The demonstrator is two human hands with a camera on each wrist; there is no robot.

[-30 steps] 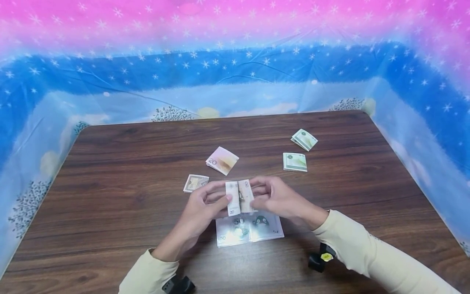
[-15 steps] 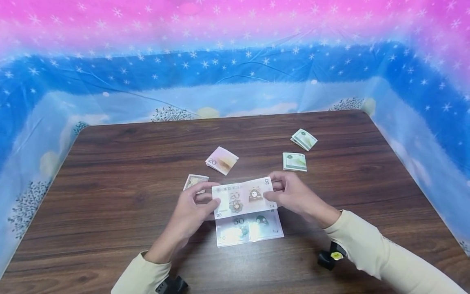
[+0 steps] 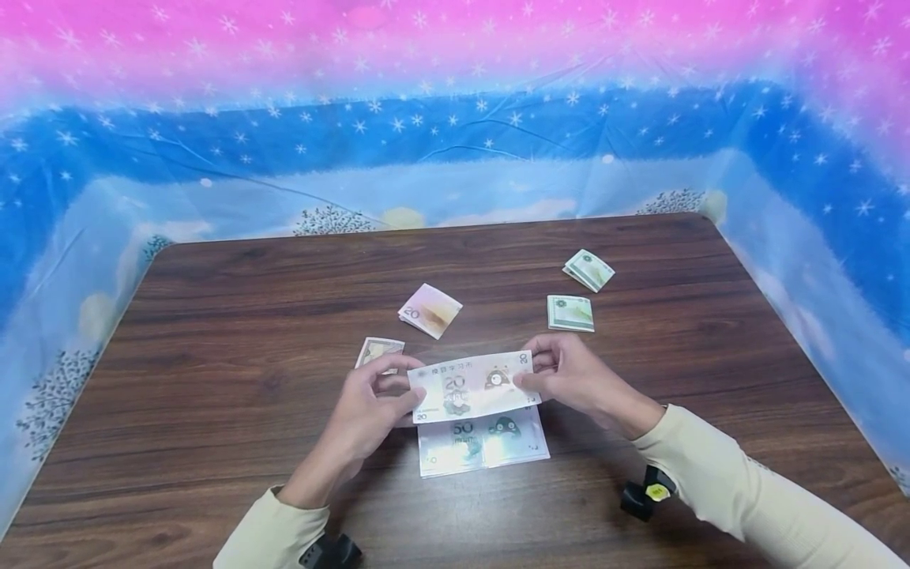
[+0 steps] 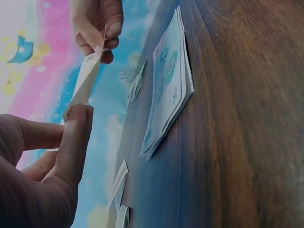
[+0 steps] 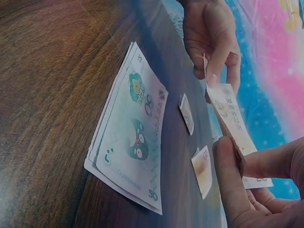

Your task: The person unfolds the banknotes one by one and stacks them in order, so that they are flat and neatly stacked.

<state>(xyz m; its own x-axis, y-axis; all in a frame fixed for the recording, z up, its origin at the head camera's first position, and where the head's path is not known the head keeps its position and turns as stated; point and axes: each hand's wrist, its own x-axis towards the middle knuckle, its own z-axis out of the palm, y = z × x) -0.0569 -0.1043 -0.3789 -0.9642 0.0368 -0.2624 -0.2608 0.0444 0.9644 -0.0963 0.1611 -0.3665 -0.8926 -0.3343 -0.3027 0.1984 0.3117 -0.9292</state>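
Observation:
Between my two hands a play banknote [image 3: 472, 387] marked 20 is stretched out flat above the table. My left hand [image 3: 373, 403] pinches its left end between thumb and fingers; my right hand [image 3: 572, 379] pinches the right end the same way. Just below it on the table lies a small stack of unfolded notes [image 3: 483, 446] marked 50, its far part hidden by the held note. In the right wrist view the stack [image 5: 130, 133] shows several layered edges. A folded brownish note [image 3: 380, 352] lies beyond my left hand, partly covered by it.
A folded pinkish 20 note [image 3: 430, 310] lies farther back on the wooden table [image 3: 249, 316]. Two folded green notes [image 3: 571, 314] lie at the back right, one behind the other. A patterned cloth [image 3: 455, 134] hangs behind the table.
The 20 note, folded in my hands at first, has been opened out to full length as my hands moved apart. Since then it has tilted slightly. The notes on the table stay put.

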